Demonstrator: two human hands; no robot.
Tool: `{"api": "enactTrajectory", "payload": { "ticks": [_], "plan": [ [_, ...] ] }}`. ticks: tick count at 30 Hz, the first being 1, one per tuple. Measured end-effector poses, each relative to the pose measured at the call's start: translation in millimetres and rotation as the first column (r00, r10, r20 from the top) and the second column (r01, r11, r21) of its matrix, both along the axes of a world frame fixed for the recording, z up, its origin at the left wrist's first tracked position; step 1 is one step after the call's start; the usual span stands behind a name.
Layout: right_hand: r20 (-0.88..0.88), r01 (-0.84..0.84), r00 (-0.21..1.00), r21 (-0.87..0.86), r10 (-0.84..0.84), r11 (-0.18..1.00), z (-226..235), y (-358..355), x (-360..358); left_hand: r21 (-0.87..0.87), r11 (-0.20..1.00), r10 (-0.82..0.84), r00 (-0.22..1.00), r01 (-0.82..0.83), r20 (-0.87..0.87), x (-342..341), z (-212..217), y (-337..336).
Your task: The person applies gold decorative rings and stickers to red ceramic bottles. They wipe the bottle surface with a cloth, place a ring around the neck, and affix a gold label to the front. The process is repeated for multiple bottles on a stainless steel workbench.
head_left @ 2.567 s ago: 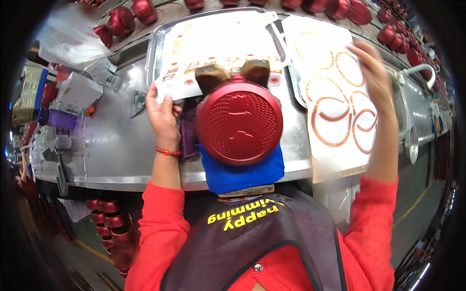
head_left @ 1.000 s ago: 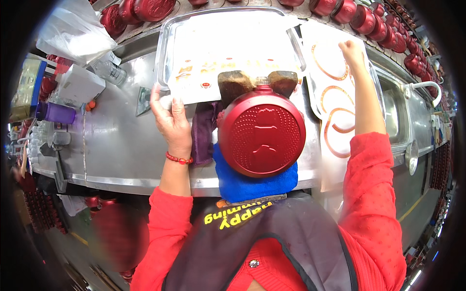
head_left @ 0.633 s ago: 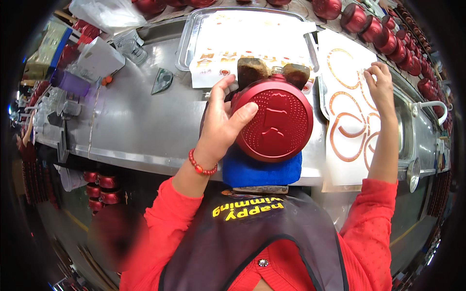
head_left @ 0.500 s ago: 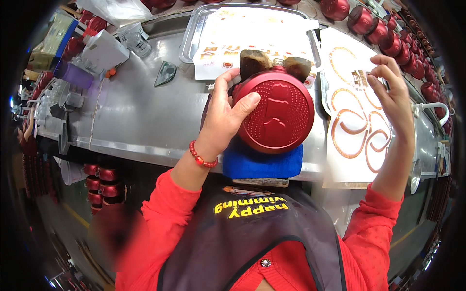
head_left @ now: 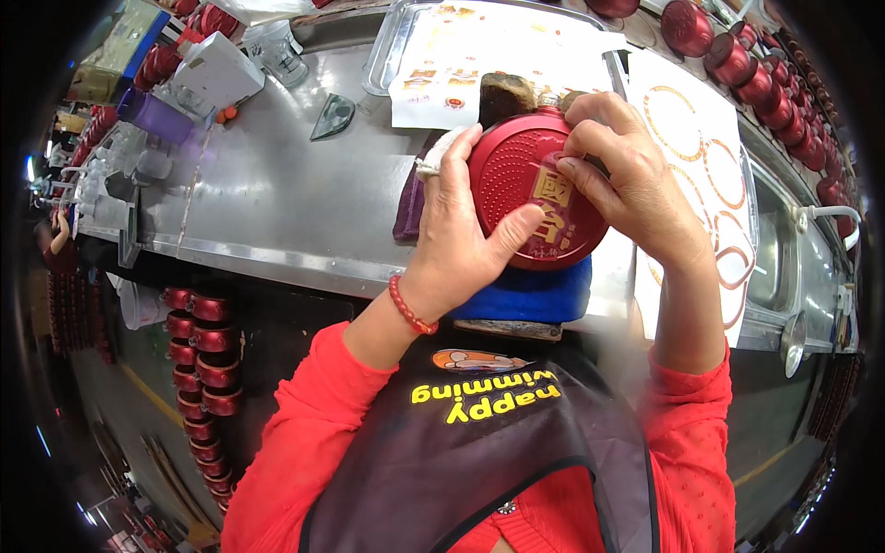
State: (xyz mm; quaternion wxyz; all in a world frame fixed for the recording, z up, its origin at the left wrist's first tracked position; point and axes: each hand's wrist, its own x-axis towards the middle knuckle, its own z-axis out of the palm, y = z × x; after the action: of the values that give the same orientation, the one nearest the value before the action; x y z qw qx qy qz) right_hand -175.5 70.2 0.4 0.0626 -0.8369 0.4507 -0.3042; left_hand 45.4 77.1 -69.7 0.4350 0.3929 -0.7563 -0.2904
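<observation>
While the right hand [head_left: 636, 189] pinches its fingertips together on the gold emblem [head_left: 556, 205] at the middle of the round red lid [head_left: 535, 198], a small slide of those fingers could set the emblem crooked or wrinkle it, I judge, since it looks only partly pressed down. The left hand [head_left: 461, 230] is clamped on the lid's left rim, thumb across the face, fingers curled behind; if that grip loosens, the lid may turn or tip off the blue pad [head_left: 535, 293] beneath it. Both wrists bend inward, forearms coming up from the lower edge. The lid sits tilted at the near edge of the steel bench [head_left: 267, 203], between a tray of decal sheets [head_left: 479, 55] and the ring-printed sheet [head_left: 710, 157] towards the right end.
</observation>
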Motion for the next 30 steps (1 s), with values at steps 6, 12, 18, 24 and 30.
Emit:
{"api": "enactTrajectory", "payload": {
  "ticks": [6,12,18,24,30],
  "plan": [
    [0.053,0.002,0.999,-0.003,-0.002,1.000,1,-3,4,-0.083,0.996,0.050,0.992,-0.041,0.114,-2,3,7],
    [0.077,0.006,0.997,0.008,-0.006,1.000,-3,-4,5,-0.058,0.998,0.019,0.995,-0.014,0.094,0,1,6],
    [0.074,0.015,0.997,-0.018,-0.013,1.000,-3,-7,8,-0.046,0.999,0.016,0.996,-0.012,0.088,-1,0,6],
    [0.068,0.037,0.997,-0.041,-0.034,0.998,-5,-7,11,-0.036,0.999,0.013,0.996,-0.010,0.086,1,0,7],
    [0.059,0.045,0.997,-0.056,-0.042,0.997,-5,-8,12,-0.037,0.999,0.004,0.996,0.000,0.088,1,0,8]
  ]
}}
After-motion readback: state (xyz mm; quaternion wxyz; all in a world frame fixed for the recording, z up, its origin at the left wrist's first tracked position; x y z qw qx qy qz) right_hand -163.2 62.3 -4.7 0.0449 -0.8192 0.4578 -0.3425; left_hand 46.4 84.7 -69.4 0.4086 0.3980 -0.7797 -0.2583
